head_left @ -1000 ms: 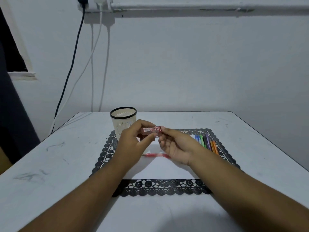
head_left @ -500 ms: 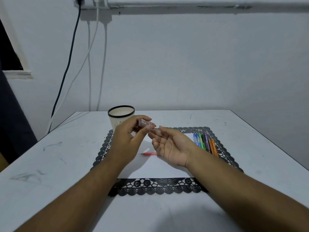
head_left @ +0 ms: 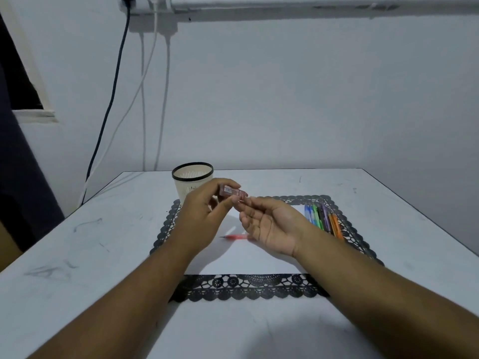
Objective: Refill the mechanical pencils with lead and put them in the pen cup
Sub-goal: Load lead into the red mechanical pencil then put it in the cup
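The left hand [head_left: 204,216] is pinching a small red lead case [head_left: 233,194] between thumb and fingers, tilting it over the right hand [head_left: 272,226], which is lying palm up, fingers relaxed. A red pencil [head_left: 237,237] is lying under the hands, more pencils [head_left: 322,220] right of them, the cup [head_left: 192,181] behind the left.

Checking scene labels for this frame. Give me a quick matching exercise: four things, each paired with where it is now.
Things:
1. lead case
2. red pencil
3. pen cup
4. coloured pencils

Places:
A. row at the mat's right edge
B. upright at the mat's far left corner
C. pinched in the left hand, tilted toward the right hand's cupped palm
D. flat on the mat under the hands

Pairs: 1-C, 2-D, 3-B, 4-A
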A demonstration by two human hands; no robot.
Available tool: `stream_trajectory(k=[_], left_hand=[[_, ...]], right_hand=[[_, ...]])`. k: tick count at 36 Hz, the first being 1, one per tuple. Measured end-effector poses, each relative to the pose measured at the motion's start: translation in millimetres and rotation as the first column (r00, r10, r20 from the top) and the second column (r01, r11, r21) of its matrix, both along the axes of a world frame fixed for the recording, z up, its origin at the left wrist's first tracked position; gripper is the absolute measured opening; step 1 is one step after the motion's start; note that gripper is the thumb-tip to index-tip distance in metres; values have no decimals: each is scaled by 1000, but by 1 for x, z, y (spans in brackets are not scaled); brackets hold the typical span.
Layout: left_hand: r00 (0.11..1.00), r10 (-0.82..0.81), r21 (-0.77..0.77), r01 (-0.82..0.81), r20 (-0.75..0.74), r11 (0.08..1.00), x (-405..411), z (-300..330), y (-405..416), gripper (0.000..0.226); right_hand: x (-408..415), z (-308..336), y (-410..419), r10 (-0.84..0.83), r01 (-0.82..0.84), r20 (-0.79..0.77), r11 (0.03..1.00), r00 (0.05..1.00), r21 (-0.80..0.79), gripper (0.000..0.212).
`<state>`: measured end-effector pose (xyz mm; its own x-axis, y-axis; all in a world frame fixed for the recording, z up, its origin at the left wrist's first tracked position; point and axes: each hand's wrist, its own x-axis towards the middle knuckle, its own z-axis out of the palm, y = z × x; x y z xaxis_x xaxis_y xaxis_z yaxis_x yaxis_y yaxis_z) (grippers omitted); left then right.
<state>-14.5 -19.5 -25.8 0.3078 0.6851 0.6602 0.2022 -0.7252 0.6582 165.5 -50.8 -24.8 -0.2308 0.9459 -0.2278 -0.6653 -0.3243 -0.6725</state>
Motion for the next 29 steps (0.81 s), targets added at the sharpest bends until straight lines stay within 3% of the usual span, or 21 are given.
stream_trajectory(k=[11, 14, 18, 22, 29], left_hand=[[998, -16, -17, 17, 65, 1000, 1, 1, -3, 17], [999, -34, -84, 35, 9, 996, 1, -3, 3, 17], [999, -9, -112, 5, -42, 994, -2, -7, 7, 20], [992, 75, -118, -86, -99, 989, -1, -7, 10, 22], [956, 207, -23, -216, -208, 976, 2, -11, 4, 17]], right_hand=[[-1, 1, -1, 4, -4, 4, 1000, 1000, 3, 19], [-1, 0, -1, -9, 9, 0, 1000, 1000, 25, 23], [0, 0, 1, -125, 122, 86, 991, 988, 50, 15], [4, 1, 3, -290, 243, 250, 948, 924, 205, 9], [6, 1, 0, -420, 331, 375, 902, 827, 278, 10]])
